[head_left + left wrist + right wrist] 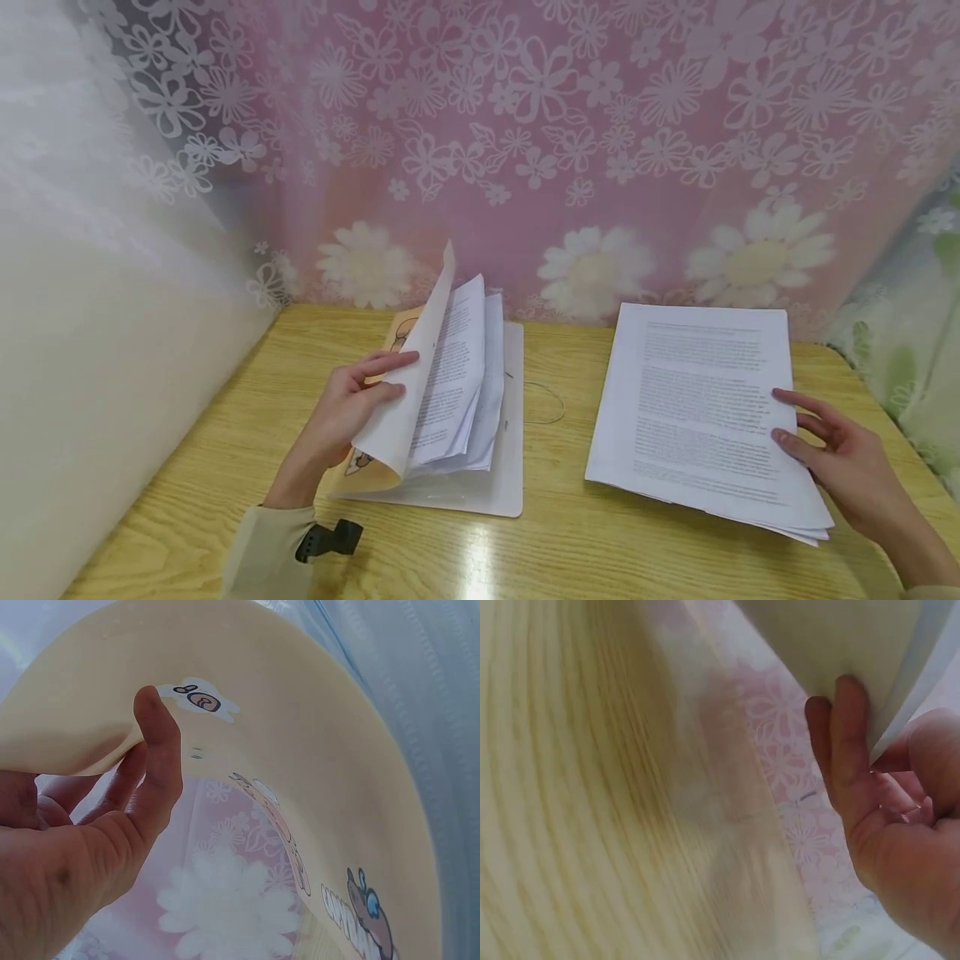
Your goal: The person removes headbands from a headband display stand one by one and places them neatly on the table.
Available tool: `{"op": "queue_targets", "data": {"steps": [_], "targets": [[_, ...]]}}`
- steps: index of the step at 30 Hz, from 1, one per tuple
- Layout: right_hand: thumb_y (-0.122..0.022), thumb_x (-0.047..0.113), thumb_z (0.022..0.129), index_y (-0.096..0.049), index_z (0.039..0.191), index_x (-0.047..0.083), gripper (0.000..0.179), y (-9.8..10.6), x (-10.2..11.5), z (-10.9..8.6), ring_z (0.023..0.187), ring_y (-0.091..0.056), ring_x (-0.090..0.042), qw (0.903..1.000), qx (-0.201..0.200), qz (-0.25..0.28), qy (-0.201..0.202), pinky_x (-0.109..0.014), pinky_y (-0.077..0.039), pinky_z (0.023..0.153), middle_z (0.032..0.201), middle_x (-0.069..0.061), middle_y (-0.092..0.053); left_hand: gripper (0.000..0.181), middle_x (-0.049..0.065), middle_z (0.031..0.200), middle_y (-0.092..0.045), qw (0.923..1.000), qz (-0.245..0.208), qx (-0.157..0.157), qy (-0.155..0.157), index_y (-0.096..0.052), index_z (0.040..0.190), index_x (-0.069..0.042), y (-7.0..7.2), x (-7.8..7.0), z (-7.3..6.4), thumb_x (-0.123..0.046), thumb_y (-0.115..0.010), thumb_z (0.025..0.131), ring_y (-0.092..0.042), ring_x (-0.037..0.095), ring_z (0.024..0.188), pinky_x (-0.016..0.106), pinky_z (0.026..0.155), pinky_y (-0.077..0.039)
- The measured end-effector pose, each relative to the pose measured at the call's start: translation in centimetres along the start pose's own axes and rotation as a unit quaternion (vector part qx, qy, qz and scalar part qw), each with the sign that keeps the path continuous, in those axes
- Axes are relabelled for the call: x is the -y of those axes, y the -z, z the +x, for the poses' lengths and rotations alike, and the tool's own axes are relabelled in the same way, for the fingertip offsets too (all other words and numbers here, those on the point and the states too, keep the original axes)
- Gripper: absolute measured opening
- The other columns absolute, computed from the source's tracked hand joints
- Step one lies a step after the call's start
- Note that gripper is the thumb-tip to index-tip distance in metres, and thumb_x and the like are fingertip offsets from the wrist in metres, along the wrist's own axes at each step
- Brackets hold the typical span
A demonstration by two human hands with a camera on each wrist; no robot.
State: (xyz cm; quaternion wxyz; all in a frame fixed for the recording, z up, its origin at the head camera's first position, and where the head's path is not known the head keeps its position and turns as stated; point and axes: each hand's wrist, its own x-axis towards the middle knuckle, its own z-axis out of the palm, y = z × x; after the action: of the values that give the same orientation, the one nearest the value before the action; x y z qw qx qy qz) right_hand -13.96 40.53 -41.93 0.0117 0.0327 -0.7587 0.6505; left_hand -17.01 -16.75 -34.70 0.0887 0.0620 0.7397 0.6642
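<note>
On the left of the table, my left hand (341,412) pinches the bent cover (401,417) of a paper folder between thumb and fingers. The cover is white on one face, orange-tan with cartoon drawings on the other, as the left wrist view also shows. Inside the folder, printed sheets (457,375) lean up at a slant over its white back cover (512,450). To the right, my right hand (855,458) holds a stack of printed papers (697,408) by its right edge, thumb on top. In the right wrist view, fingers (851,727) lie under the stack.
A thin, pale cord (562,408) curves over the wooden table (555,533) between folder and stack. Behind the table hangs a pink flowered curtain (480,200). A whitish wall or sheet (112,292) stands at the left, a flowered cloth (907,350) at the right.
</note>
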Motion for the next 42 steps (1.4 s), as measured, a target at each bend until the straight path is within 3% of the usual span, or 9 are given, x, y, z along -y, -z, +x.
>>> {"op": "queue_targets", "data": {"steps": [5, 17, 22, 31, 42], "targets": [[-0.053, -0.002, 0.093, -0.037, 0.146, 0.014, 0.057, -1.0, 0.6, -0.2, 0.080, -0.071, -0.014, 0.9979, 0.026, 0.059, 0.007, -0.033, -0.057, 0.058, 0.111, 0.011, -0.066, 0.041, 0.000, 0.138, -0.045, 0.9999, 0.006, -0.005, -0.013, -0.058, 0.132, -0.014, 0.0, -0.1, 0.1, -0.007, -0.055, 0.092, -0.066, 0.021, 0.087, 0.036, 0.066, -0.058], [-0.056, 0.002, 0.092, -0.037, 0.145, 0.010, 0.057, -4.7, 2.0, 0.1, 0.080, -0.070, -0.013, 0.9994, 0.030, 0.017, -0.004, -0.033, -0.057, 0.059, 0.112, 0.010, -0.065, 0.042, -0.002, 0.139, -0.043, 1.0000, -0.005, -0.001, 0.004, -0.057, 0.133, -0.016, 0.1, -0.1, 0.0, -0.008, -0.055, 0.092, -0.067, 0.022, 0.084, 0.036, 0.063, -0.058], [-0.055, 0.002, 0.093, -0.036, 0.146, 0.010, 0.056, -6.0, 2.1, 0.5, 0.083, -0.070, -0.013, 0.9980, 0.056, 0.030, 0.000, -0.034, -0.057, 0.061, 0.115, 0.008, -0.063, 0.042, -0.001, 0.139, -0.043, 1.0000, -0.006, -0.001, -0.003, -0.056, 0.133, -0.015, 0.1, -0.1, -0.1, -0.008, -0.055, 0.092, -0.068, 0.021, 0.083, 0.037, 0.064, -0.058], [-0.055, 0.003, 0.094, -0.035, 0.146, 0.010, 0.056, -7.8, 1.9, 1.3, 0.087, -0.069, -0.014, 0.9954, 0.087, 0.040, -0.001, -0.036, -0.058, 0.064, 0.115, 0.006, -0.063, 0.042, 0.000, 0.139, -0.044, 0.9999, -0.004, -0.004, -0.010, -0.057, 0.133, -0.014, 0.1, -0.1, -0.1, -0.007, -0.055, 0.092, -0.067, 0.021, 0.086, 0.036, 0.066, -0.058], [-0.058, 0.008, 0.093, -0.035, 0.145, 0.009, 0.057, -9.6, 2.1, 2.0, 0.088, -0.069, -0.013, 0.9964, 0.084, 0.008, -0.003, -0.036, -0.058, 0.067, 0.116, 0.004, -0.061, 0.043, 0.000, 0.141, -0.042, 1.0000, -0.006, -0.001, -0.004, -0.056, 0.134, -0.013, 0.2, -0.2, -0.2, -0.008, -0.055, 0.092, -0.067, 0.022, 0.082, 0.036, 0.063, -0.058]]}}
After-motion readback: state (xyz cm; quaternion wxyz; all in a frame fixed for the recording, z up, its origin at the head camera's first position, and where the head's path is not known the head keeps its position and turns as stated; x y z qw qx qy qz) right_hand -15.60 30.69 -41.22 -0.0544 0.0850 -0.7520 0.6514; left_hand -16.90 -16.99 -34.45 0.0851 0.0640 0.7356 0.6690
